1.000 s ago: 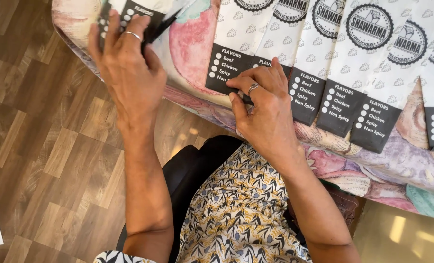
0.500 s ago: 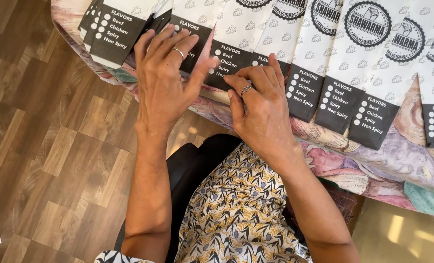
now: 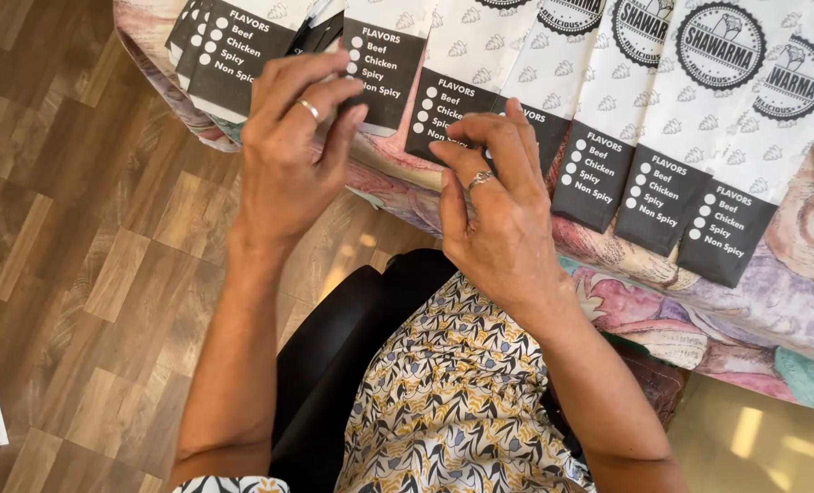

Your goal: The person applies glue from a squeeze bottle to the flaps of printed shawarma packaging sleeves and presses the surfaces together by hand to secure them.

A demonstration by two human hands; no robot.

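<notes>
Left hand dropped from far-left end of counter edge, where it gripped one paper sleeve, and moved toward right hand. Its fingers, flat and spread half a second ago, curled at near end of that sleeve. Stack of sleeves came into sight left of left hand. Right hand lifted fingers off neighbouring sleeve; fingertips arched over its dark band. View slid left along counter.

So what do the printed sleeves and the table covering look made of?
The sleeves look like thin matte paper: flat, creased, overlapping like sheets. The table covering seems soft printed fabric, draping over the edge in folds. The left hand and right hand rest on the sleeves.
</notes>
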